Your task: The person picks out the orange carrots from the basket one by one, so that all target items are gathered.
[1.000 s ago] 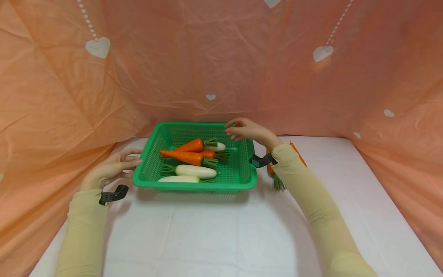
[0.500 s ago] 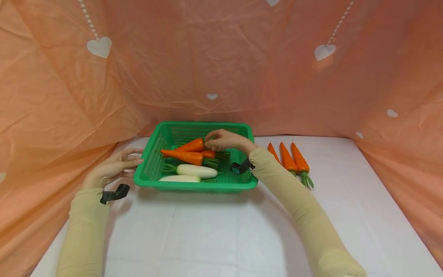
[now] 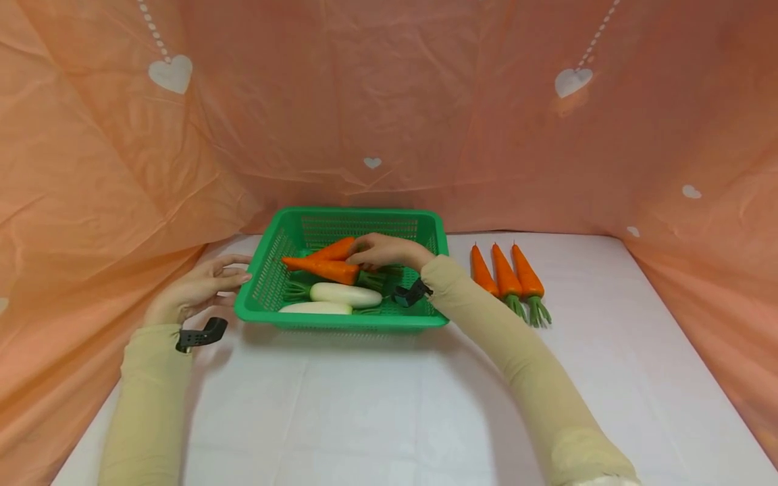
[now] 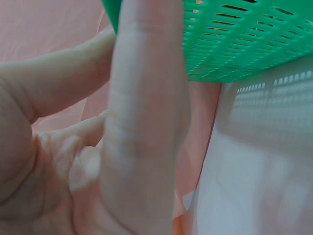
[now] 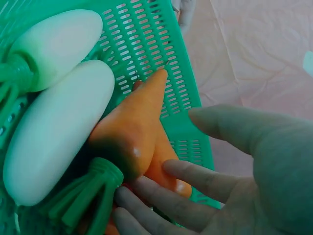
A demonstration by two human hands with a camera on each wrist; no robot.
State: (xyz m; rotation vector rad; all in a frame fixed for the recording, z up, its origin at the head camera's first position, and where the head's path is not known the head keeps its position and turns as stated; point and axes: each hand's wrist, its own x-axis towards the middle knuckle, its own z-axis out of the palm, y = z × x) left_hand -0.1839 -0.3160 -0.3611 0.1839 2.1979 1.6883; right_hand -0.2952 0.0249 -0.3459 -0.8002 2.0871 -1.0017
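A green plastic basket [image 3: 340, 318] holds several orange carrots and white radishes. My right hand [image 3: 385, 250] reaches down into it over the carrots. In the right wrist view its fingers [image 5: 195, 178] lie against a lower carrot [image 5: 164, 156], and the thumb stands apart from it. Another carrot [image 3: 325, 268] lies on top, its green stub pointing right. Two radishes, one whole in view [image 3: 346, 294] and one partly behind the front rim [image 3: 316, 308], lie nearer. My left hand [image 3: 197, 289] is at the basket's left rim, its fingertips touching the edge.
Right of the basket, three carrots [image 3: 483, 273] lie side by side on the white tabletop [image 3: 358, 405], tips pointing away. An orange cloth [image 3: 425, 121] with white hearts hangs behind and at both sides.
My right hand has moved left and down from above the basket's right rim to the carrots inside. The three carrots on the table came into full view. My left hand has stayed at the rim.
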